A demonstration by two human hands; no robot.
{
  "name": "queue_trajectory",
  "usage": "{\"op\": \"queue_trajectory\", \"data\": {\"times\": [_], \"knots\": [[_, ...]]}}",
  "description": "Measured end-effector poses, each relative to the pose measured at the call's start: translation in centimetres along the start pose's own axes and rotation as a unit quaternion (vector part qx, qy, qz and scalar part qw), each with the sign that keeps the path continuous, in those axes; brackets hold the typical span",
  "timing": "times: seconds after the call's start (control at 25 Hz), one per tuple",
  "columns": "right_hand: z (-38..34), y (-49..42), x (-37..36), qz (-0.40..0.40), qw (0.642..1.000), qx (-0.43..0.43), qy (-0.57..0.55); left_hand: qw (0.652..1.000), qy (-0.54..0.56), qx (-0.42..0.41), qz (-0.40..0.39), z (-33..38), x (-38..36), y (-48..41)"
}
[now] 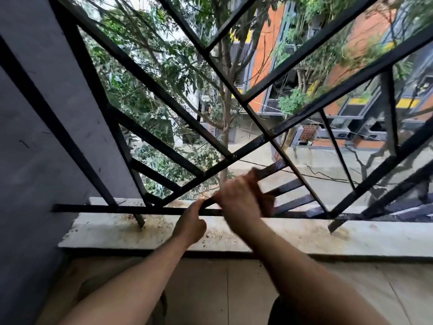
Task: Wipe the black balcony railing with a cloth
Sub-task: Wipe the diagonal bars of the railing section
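head | right hand point(241, 200) grips flat black railing bar point(274, 168) — rust-stained ledge point(117, 231)

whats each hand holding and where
Right hand grips a low diagonal railing bar midway along; left hand pinches its lower end. Cloth cannot be told.

This is probably the balcony of an upper-floor flat, though the wide lens bends the view. A black railing point(93, 208) of slanted metal bars rises just beyond the left hand point(189, 226) and the right hand point(239, 200). A stained white ledge point(117, 231) runs beneath both hands. A grey wall point(35, 137) stands out past the left hand. Beyond the hands, through the bars and lower down, are a tree point(225, 113), a street point(316, 165) and an orange building point(264, 43).
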State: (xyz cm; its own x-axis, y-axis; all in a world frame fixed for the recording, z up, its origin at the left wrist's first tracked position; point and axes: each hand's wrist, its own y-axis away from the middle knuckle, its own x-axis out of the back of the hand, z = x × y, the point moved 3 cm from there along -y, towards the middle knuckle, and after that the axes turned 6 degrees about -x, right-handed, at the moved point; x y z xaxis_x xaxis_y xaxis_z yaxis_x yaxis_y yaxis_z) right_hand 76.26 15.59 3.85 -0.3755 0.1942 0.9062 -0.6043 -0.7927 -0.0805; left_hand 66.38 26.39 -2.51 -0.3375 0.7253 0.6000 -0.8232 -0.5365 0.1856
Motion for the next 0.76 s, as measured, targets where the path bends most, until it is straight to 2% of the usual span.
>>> {"op": "queue_trajectory", "data": {"times": [0.08, 0.16, 0.24, 0.36, 0.44, 0.52, 0.56, 0.64, 0.72, 0.76], "knots": [[-4.5, -0.3, -0.1, -0.084, 0.988, 0.103, -0.079, 0.999, -0.037, -0.011, -0.013, -1.0, 0.7, -0.3], [-1.8, -0.9, 2.0, -0.014, 0.987, 0.144, -0.073, 0.997, -0.070, 0.000, -0.030, -2.0, 1.3, -0.5], [4.1, -0.3, 4.1, 0.031, 0.996, 0.071, -0.038, 0.997, -0.070, 0.008, -0.026, -2.6, 1.4, -0.9], [10.1, -1.3, 5.4, 0.006, 0.998, -0.046, 0.044, 0.997, -0.071, -0.004, 0.021, -2.3, 1.6, -1.6], [5.3, -2.8, 4.3, -0.009, 0.999, 0.009, 0.045, 0.998, -0.058, 0.005, 0.035, -3.1, 1.4, -2.2], [-4.1, -2.3, 0.2, -0.103, 0.992, 0.068, 0.039, 0.999, -0.017, 0.025, 0.037, -3.9, 1.6, -2.4], [-8.1, -1.5, -1.9, -0.134, 0.986, 0.099, -0.001, 0.999, -0.006, 0.030, 0.040, -4.2, 1.7, -2.5], [-10.7, -0.4, -5.0, -0.083, 0.978, 0.191, 0.014, 0.999, -0.014, 0.025, 0.045, -4.4, 2.1, -2.2], [-8.0, -1.1, -3.9, -0.013, 0.982, 0.189, 0.026, 0.997, -0.065, 0.008, 0.027, -4.7, 2.6, -1.7], [-6.3, -1.7, -3.8, -0.026, 0.985, 0.173, 0.011, 0.996, -0.094, 0.001, 0.009, -5.0, 2.8, -1.4]]}}
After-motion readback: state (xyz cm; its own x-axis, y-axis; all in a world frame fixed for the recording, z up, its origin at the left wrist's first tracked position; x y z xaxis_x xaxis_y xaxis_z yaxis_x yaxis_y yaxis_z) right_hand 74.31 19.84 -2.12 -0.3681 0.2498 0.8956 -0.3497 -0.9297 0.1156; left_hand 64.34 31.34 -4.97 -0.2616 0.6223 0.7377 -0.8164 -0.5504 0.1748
